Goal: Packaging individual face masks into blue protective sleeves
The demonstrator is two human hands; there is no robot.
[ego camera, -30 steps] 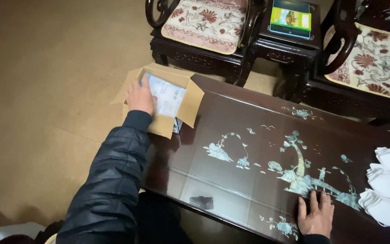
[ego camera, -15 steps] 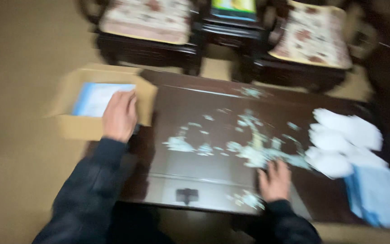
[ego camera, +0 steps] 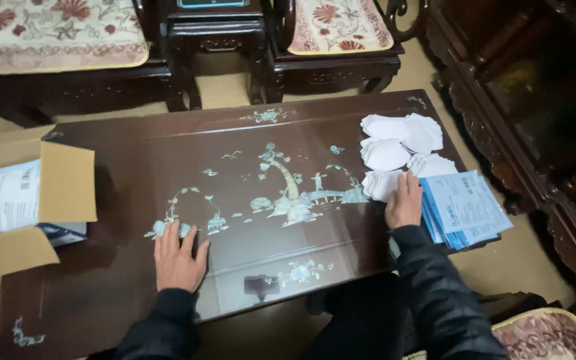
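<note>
Withdrawn from the cardboard box [ego camera: 28,213] it touched a second ago, the left hand [ego camera: 179,257] now lies flat and empty, fingers spread, on the dark inlaid worktop [ego camera: 268,200]. Right hand [ego camera: 405,202], formerly flat near the front edge, rests open at the right end, fingertips touching the nearest of the white folded masks [ego camera: 398,150]. Blue-and-white packets [ego camera: 465,210] lie stacked just beside it. Both hands are well apart. Cushioned chairs [ego camera: 341,30] stand beyond.
</note>
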